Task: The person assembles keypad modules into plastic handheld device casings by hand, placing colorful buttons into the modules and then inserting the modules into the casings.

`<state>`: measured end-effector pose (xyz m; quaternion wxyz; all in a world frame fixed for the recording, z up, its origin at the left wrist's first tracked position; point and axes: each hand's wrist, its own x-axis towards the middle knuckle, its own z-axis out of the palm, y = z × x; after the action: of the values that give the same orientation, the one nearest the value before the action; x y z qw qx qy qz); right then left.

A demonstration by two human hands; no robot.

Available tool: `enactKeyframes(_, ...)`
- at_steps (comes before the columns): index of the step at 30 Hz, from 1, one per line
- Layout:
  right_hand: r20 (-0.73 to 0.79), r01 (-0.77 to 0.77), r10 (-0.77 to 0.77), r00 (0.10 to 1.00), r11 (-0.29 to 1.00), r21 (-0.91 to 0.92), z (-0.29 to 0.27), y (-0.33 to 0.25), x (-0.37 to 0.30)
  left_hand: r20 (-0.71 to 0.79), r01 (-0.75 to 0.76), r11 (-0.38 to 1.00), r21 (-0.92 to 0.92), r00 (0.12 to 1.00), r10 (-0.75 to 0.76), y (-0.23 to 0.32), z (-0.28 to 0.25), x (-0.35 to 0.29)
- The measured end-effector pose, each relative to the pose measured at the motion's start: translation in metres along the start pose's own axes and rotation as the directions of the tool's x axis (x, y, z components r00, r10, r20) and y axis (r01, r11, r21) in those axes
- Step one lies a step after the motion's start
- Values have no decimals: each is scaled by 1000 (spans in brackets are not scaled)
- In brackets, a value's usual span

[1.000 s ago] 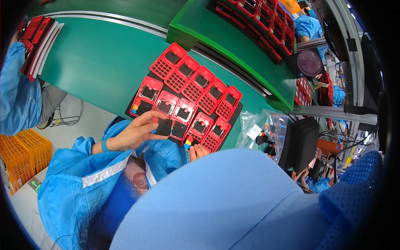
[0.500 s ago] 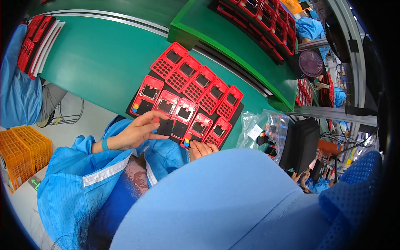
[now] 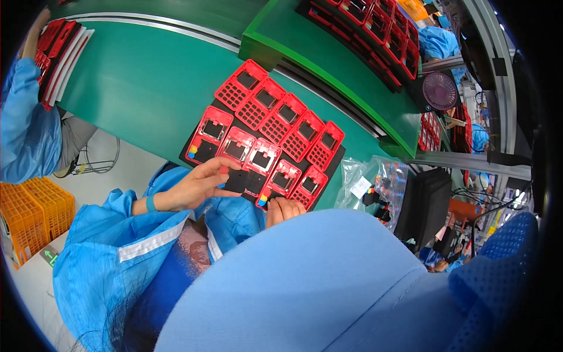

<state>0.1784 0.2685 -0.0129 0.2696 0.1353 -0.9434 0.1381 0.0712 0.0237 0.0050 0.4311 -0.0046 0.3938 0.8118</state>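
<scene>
My left hand point(image 3: 196, 186), with a teal band at the wrist, pinches a black keypad sheet point(image 3: 236, 181) with a red key at its edge. It is held over the lower part of a red handset-like housing point(image 3: 237, 145). Close to the cap's brim, my right hand point(image 3: 284, 210) has its fingers bent and together. Its fingertips are by the lower end of another red housing point(image 3: 284, 179), where yellow and blue keys point(image 3: 263, 198) show; the palm is hidden. Several red housings lie in two rows on a black tray point(image 3: 334, 165); the far row has grids of key holes.
Clear plastic bags point(image 3: 390, 182) with coloured parts lie right of the tray. A green raised shelf point(image 3: 328, 76) carries more red housings point(image 3: 375, 29). At left, another person's sleeve point(image 3: 26, 126) and hand are by stacked trays point(image 3: 61, 58). Yellow crates point(image 3: 44, 205) stand below; a purple fan point(image 3: 439, 91) is at right.
My left hand and the keypad sheet have moved slightly, the sheet sitting closer over the housing. My right hand is nearly unchanged. The other person's hand has come up at the stacked trays.
</scene>
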Motion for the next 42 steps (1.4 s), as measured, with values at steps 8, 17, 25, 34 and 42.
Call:
enactKeyframes(8,-27,16,-18,999,999,-47,2,-6,10,2,5,1000,-4,1000,-5,0,0,0)
enactKeyframes(17,154,-172,194,969,975,-144,11,-7,6,24,-9,1000,-23,1000,10,-4,-2,1)
enactKeyframes(25,105,-292,280,954,948,126,-7,-18,38,113,16,997,-81,994,-7,-2,2,4)
enactKeyframes(34,54,-455,476,878,791,410,5,-43,36,125,104,985,-135,988,-87,-8,10,12)
enactKeyframes(42,66,-641,742,667,527,557,-47,27,-20,69,73,997,19,995,-74,-10,15,18)
